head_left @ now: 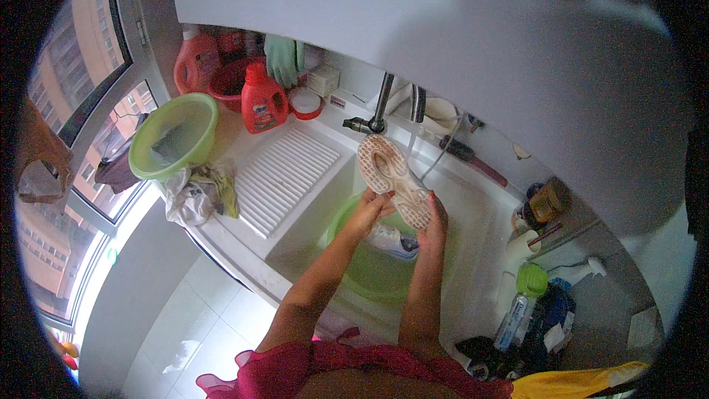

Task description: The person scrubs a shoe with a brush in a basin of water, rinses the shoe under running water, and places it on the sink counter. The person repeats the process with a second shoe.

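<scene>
A shoe (397, 181) is held up over the sink, its pale sole with brownish patches turned toward me. My left hand (369, 212) grips one side of it near the middle. On the other side, my right hand (436, 222) closes round its lower end. Beneath them a green basin (384, 281) sits in the sink, and a second, white and dark shoe (393, 242) lies in it. Water seems to run in a thin stream from the dark faucet (418, 105) just behind the held shoe.
A ribbed washboard (288, 177) is left of the sink, beside a green basin (175, 137) and crumpled cloths (193, 196). Red detergent bottles (264, 100) stand at the back. A long-handled brush (476, 161) lies behind the sink. Bottles and dark cloth crowd the right side, including a clear green-topped bottle (513, 319).
</scene>
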`<state>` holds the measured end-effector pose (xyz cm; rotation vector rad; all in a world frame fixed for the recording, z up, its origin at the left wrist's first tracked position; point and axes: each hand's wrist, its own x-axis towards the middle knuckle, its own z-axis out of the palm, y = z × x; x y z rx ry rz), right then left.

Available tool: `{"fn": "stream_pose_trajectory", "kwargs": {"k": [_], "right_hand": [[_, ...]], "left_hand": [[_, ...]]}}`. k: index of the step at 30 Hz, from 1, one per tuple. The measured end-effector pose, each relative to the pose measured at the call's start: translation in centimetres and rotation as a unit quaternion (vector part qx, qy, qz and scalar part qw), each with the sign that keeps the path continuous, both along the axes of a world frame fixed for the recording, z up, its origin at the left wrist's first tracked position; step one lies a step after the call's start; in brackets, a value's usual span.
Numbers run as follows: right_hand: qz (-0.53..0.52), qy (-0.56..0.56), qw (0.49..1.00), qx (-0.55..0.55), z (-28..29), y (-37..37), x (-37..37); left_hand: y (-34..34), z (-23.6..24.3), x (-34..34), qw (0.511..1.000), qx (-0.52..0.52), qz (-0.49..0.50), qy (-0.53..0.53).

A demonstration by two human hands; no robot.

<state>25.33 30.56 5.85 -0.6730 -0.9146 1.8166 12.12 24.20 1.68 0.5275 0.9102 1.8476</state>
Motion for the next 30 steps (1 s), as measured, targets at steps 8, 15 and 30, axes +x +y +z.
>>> {"fn": "stream_pose_trajectory", "kwargs": {"k": [8, 15, 30], "right_hand": [[0.007, 0.026, 0.999, 0.022, -2.9, 1.9, 0.1], [-0.014, -0.011, 1.0, -0.012, 1.6, -1.3, -0.4], [-0.001, 0.01, 1.0, -0.009, -1.8, 1.2, 0.3]], "left_hand": [[-0.2, 0.6, -0.6, 0.998, 0.04, -0.025, 0.047], [-0.6, 0.2, -0.9, 0.998, 0.05, -0.034, 0.031], [-1.4, 3.2, 0.1, 1.0, 0.001, 0.002, 0.025]]}}
